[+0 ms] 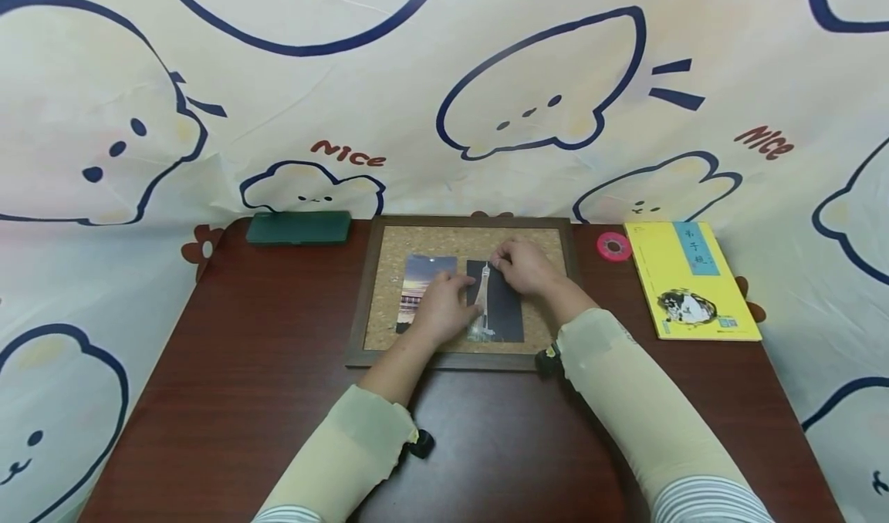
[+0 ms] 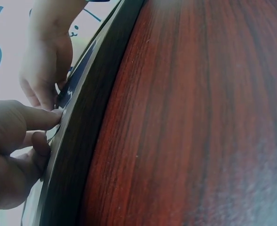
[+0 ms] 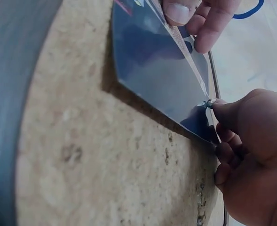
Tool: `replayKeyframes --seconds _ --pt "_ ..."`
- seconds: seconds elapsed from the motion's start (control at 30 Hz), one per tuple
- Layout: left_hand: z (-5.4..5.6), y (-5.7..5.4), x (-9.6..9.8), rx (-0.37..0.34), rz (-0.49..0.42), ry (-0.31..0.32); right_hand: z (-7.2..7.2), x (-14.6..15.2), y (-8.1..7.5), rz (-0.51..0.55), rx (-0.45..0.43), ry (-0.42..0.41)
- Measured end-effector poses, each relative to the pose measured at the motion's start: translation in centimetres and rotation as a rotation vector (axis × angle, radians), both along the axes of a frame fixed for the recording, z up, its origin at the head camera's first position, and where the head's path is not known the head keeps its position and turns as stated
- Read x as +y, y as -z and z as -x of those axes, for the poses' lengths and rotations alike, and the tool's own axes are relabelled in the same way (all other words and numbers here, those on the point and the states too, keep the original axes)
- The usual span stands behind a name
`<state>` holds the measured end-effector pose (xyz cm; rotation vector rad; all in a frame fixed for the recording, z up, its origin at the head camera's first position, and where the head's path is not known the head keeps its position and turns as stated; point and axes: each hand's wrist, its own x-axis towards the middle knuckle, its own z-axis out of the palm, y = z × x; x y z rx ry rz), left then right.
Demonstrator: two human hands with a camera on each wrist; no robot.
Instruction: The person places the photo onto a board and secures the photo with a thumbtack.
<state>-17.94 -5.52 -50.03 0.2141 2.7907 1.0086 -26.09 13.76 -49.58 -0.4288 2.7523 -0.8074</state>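
Note:
A photo point(image 1: 505, 311) of a lit tower on a dark background lies on the cork board point(image 1: 430, 241), and its lower corner lifts off the cork. At the photo's top edge my right hand point(image 1: 525, 267) pinches a small shiny pushpin point(image 3: 208, 103) between thumb and fingers. My left hand point(image 1: 441, 307) rests on the same photo's left side, the thumb point(image 3: 178, 13) pressing its surface. Left of it is another photo point(image 1: 417, 280) with a sunset sky, partly covered by the left hand.
The board's brown frame point(image 1: 357, 318) sits on the dark wooden table point(image 1: 278, 369). Behind it to the left lies a green case point(image 1: 299, 228). To the right are a pink ring-shaped item point(image 1: 614, 246) and a yellow book point(image 1: 684, 284). A patterned cloth point(image 1: 403, 91) hangs behind.

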Motion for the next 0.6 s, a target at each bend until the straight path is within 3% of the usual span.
replayKeyframes --seconds 0.2,0.6 --pt "-0.01 0.32 -0.07 -0.003 -0.012 0.003 0.56 -0.06 0.17 0.015 -0.034 -0.01" --pt "0.03 0.5 -0.23 -0.001 -0.034 0.004 0.92 -0.56 -0.15 0.054 -0.045 0.085"
